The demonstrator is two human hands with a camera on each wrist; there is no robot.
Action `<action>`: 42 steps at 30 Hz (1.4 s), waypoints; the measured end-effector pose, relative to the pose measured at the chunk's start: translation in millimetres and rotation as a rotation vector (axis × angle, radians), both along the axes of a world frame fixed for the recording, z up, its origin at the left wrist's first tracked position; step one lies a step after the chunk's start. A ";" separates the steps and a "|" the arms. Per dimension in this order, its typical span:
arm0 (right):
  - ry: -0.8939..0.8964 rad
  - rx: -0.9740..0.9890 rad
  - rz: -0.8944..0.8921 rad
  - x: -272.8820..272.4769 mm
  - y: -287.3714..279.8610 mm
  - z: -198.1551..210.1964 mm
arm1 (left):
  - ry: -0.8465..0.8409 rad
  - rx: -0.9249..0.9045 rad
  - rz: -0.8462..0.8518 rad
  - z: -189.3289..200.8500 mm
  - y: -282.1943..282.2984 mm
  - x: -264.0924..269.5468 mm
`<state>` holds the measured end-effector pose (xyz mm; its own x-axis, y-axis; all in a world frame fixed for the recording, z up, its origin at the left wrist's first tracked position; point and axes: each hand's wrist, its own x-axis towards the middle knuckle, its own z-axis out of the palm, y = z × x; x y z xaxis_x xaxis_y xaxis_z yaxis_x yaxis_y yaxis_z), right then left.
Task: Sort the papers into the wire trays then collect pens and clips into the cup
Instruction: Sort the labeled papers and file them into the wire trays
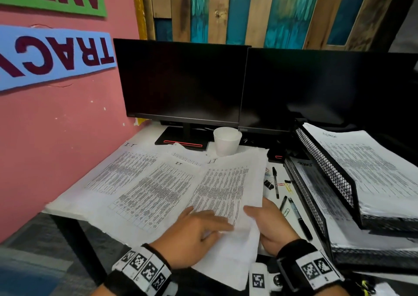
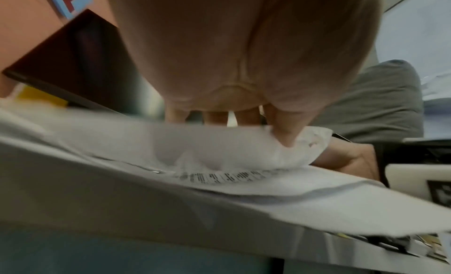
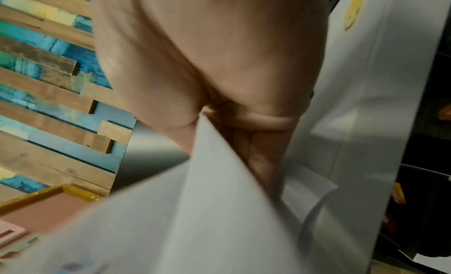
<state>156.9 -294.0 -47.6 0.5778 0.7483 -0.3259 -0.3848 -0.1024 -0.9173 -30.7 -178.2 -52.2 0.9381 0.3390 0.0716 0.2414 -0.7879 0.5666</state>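
Several printed sheets headed "I.T" lie fanned over the white desk (image 1: pixel 153 135). The rightmost sheet (image 1: pixel 226 189) is raised at its near end. My left hand (image 1: pixel 217 227) lies over that sheet's lower part; in the left wrist view its thumb (image 2: pixel 285 135) pinches crumpled paper (image 2: pixel 219 143) against the fingers behind it. My right hand (image 1: pixel 255 216) grips the same sheet's right edge, thumb on top and fingers beneath (image 3: pixel 258 149). A white cup (image 1: pixel 226 140) stands upright behind the papers. Black pens (image 1: pixel 275 182) (image 1: pixel 299 218), a black binder clip (image 1: pixel 268 184) and coloured paper clips (image 1: pixel 287 188) lie right of the sheets.
Two black mesh trays, the upper (image 1: pixel 325 166) and the lower (image 1: pixel 303 196), hold paper stacks at the right. Two dark monitors (image 1: pixel 181 80) stand at the back, one base (image 1: pixel 181 140) beside the cup. A pink wall (image 1: pixel 56 137) borders the left.
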 end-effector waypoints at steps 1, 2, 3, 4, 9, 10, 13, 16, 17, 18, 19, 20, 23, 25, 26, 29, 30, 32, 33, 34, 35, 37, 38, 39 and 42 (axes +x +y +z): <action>-0.014 -0.009 -0.024 2.5 0.2 -2.9 | 0.002 -0.006 0.028 0.4 6.4 -4.3; -0.026 -0.021 -0.051 5.5 0.4 -4.5 | 0.002 0.000 0.069 0.3 14.8 -9.2; -0.036 -0.034 -0.076 9.0 0.1 -5.2 | 0.009 0.005 0.116 1.4 23.9 -15.2; -0.041 -0.044 -0.100 12.3 -0.4 -4.2 | 0.031 0.016 0.168 3.5 32.8 -21.6; -0.064 -0.067 -0.198 28.6 -4.7 3.4 | 0.337 0.073 0.348 0.4 74.9 -61.7; -0.070 -0.069 -0.205 31.2 -5.2 3.8 | 0.390 0.069 0.347 -1.1 78.6 -68.9; -0.088 -0.094 -0.222 35.3 -6.5 7.0 | 0.497 0.110 0.312 -10.8 84.8 -84.9; -0.110 -0.116 -0.192 34.1 -7.7 9.1 | 0.498 0.091 0.325 -11.9 84.9 -91.2; -0.117 -0.122 -0.181 33.7 -8.2 9.3 | 0.447 0.051 0.346 -8.4 85.2 -92.6; -0.123 -0.125 -0.172 33.4 -9.0 9.2 | 0.371 0.006 0.384 -5.8 87.5 -93.8; -0.127 -0.132 -0.169 33.1 -10.1 9.0 | 0.284 -0.035 0.435 -3.2 90.8 -95.5; -0.129 -0.139 -0.167 32.9 -11.8 8.5 | 0.209 -0.065 0.487 -1.1 95.7 -98.2; -0.118 -0.150 -0.159 32.1 -17.6 7.6 | 0.048 -0.079 0.635 4.6 106.8 -109.1; -0.104 -0.149 -0.154 31.6 -19.8 7.3 | -0.049 -0.067 0.756 7.9 110.3 -113.3; -0.092 -0.140 -0.151 30.4 -20.3 8.0 | -0.116 -0.063 0.815 9.6 110.0 -113.8; -0.063 -0.114 -0.139 24.1 -18.6 11.7 | -0.326 -0.071 0.876 22.2 100.9 -106.8; -0.056 -0.105 -0.134 22.7 -16.8 11.7 | -0.367 -0.080 0.865 25.4 96.2 -101.1; -0.033 -0.078 -0.133 17.0 -13.1 13.3 | -0.406 -0.097 0.828 32.5 81.8 -85.5; -0.022 -0.063 -0.135 14.5 -10.8 13.9 | -0.422 -0.111 0.796 35.4 73.1 -76.0; -0.018 -0.054 -0.140 11.9 -7.6 13.8 | -0.428 -0.124 0.749 36.9 64.0 -65.5; -0.018 -0.048 -0.146 8.4 -4.1 14.0 | -0.411 -0.125 0.686 37.7 53.5 -54.5; 0.002 -0.028 -0.164 2.5 1.7 12.9 | -0.321 -0.095 0.539 34.4 31.5 -30.7; 0.016 -0.020 -0.163 0.2 4.7 12.5 | -0.274 -0.072 0.467 29.9 21.6 -18.6; 0.029 -0.013 -0.156 -2.4 6.8 13.5 | -0.231 -0.049 0.403 24.5 12.4 -7.7; 0.068 0.016 -0.126 -9.8 8.2 22.2 | -0.122 -0.035 0.210 11.4 -4.2 13.5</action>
<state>147.1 -285.8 -25.4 0.6446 0.6768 -0.3556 -0.4546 -0.0346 -0.8900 -17.2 -182.4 -40.8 0.8317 0.5302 0.1646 0.3265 -0.7070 0.6274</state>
